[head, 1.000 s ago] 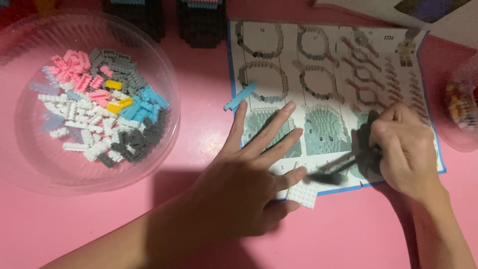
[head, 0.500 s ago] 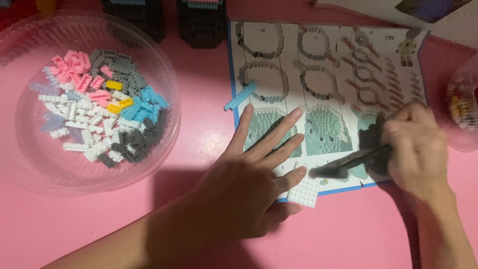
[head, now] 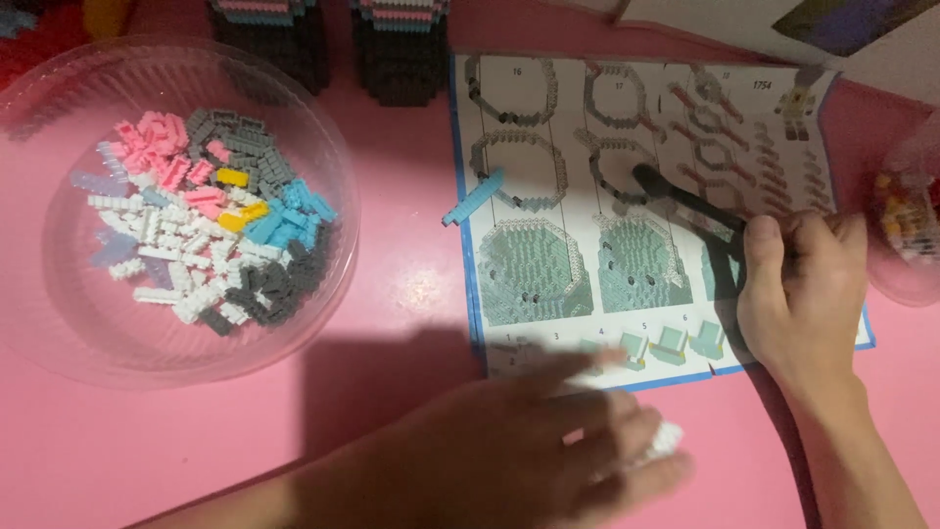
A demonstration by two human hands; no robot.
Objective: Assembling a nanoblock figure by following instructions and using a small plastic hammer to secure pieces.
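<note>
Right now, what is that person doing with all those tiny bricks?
The person's right hand holds a thin black stick-like tool, its tip resting on a printed sheet of brick-building diagrams on the pink table. The left hand, blurred, covers a small white brick piece below the sheet. A loose light-blue brick strip lies on the sheet's left edge. A clear plastic bowl of mixed small bricks sits to the left.
</note>
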